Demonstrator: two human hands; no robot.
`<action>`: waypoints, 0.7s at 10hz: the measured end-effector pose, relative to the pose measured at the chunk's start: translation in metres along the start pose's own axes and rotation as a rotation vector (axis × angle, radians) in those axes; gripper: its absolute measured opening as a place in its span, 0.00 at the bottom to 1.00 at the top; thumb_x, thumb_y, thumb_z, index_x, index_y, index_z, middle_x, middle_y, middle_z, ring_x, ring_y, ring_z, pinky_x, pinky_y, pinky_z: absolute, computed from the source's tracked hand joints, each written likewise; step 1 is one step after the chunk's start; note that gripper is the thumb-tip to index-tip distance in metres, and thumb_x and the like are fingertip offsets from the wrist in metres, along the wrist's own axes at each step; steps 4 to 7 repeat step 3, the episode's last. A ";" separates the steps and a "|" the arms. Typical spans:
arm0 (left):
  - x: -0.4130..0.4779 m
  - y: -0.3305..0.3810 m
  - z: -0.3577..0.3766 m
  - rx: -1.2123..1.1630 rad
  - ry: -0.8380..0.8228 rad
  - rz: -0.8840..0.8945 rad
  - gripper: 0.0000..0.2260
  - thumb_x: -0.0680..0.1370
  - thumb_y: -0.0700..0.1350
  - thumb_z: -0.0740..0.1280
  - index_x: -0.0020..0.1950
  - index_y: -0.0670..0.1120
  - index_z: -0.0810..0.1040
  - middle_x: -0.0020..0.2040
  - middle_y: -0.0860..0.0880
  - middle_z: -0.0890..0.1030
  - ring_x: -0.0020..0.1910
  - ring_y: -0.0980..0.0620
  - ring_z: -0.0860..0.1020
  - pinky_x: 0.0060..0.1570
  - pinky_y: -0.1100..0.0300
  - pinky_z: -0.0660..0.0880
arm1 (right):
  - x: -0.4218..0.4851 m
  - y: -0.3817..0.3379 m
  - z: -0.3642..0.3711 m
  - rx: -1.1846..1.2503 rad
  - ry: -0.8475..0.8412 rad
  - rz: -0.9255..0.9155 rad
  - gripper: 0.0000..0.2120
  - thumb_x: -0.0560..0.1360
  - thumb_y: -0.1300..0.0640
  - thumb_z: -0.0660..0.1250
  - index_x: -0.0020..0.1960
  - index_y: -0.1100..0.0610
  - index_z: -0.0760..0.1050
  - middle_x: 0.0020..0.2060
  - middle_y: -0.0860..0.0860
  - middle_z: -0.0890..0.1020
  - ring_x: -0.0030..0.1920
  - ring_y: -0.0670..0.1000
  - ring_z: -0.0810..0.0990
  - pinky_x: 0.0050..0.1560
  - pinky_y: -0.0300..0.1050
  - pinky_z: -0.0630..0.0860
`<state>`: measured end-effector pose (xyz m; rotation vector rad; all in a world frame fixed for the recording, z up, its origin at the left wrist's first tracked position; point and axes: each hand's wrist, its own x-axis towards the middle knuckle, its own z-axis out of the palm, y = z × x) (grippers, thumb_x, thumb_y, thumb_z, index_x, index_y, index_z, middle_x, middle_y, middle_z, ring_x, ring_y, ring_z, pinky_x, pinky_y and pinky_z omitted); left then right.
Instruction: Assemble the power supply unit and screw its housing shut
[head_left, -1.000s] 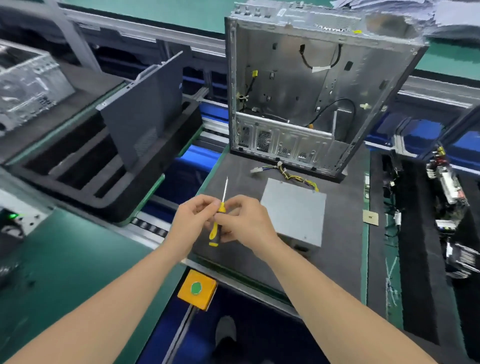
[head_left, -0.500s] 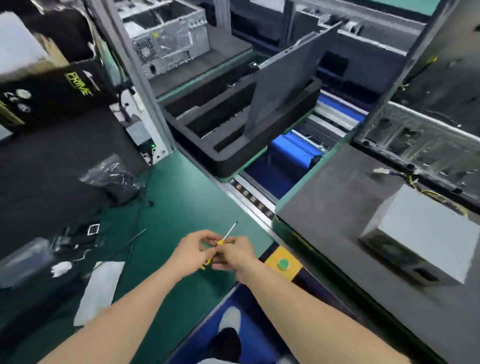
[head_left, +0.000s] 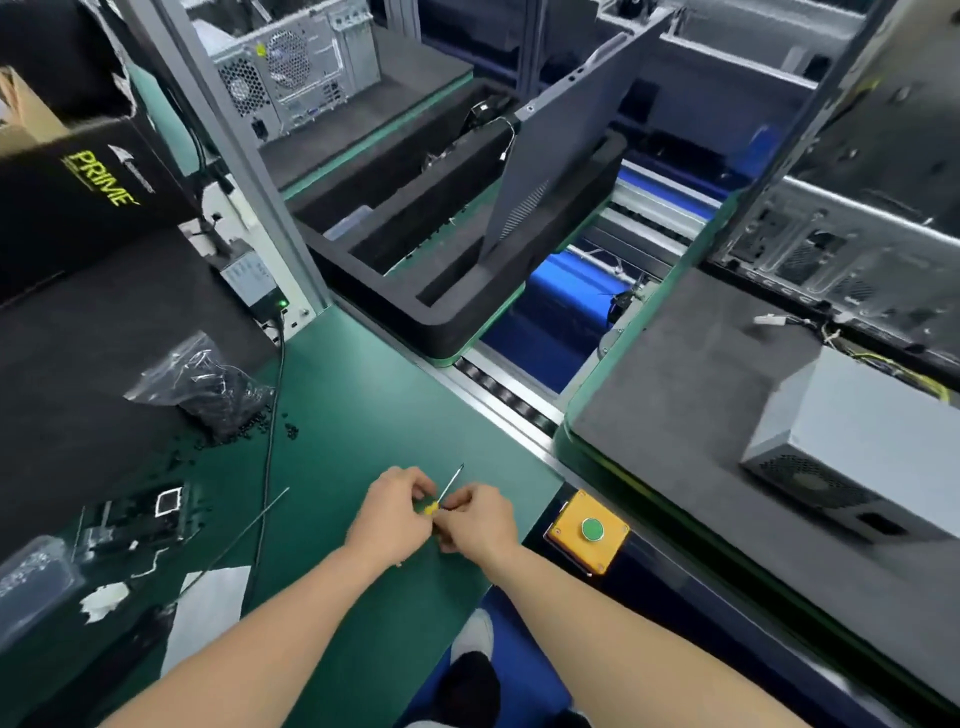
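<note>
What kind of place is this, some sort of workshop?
Most likely a computer assembly line in a factory. An open metal PC case stands beside a power supply unit, a conveyor track runs past the green bench, and the left hand and right hand hold a small screwdriver.

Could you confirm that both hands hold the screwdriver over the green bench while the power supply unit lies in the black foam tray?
Not quite: the head view shows the power supply unit lying on the grey pad instead. Left hand and right hand do hold the screwdriver over the green bench.
</note>
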<state>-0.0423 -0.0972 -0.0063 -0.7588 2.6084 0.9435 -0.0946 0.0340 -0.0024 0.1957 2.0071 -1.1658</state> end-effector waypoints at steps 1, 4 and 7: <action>0.013 0.032 0.002 -0.045 -0.001 0.096 0.10 0.72 0.43 0.71 0.45 0.59 0.76 0.47 0.57 0.77 0.46 0.59 0.77 0.47 0.63 0.73 | 0.002 0.000 -0.032 -0.065 0.107 -0.112 0.03 0.75 0.57 0.72 0.48 0.52 0.79 0.43 0.52 0.86 0.44 0.52 0.84 0.51 0.51 0.84; 0.025 0.109 0.048 -0.076 -0.256 0.213 0.02 0.74 0.47 0.69 0.42 0.55 0.81 0.39 0.56 0.83 0.40 0.60 0.79 0.40 0.64 0.76 | -0.017 0.039 -0.114 -0.115 0.492 -0.093 0.03 0.74 0.55 0.68 0.45 0.48 0.79 0.41 0.46 0.82 0.43 0.48 0.81 0.45 0.46 0.78; 0.025 0.109 0.048 -0.076 -0.256 0.213 0.02 0.74 0.47 0.69 0.42 0.55 0.81 0.39 0.56 0.83 0.40 0.60 0.79 0.40 0.64 0.76 | -0.017 0.039 -0.114 -0.115 0.492 -0.093 0.03 0.74 0.55 0.68 0.45 0.48 0.79 0.41 0.46 0.82 0.43 0.48 0.81 0.45 0.46 0.78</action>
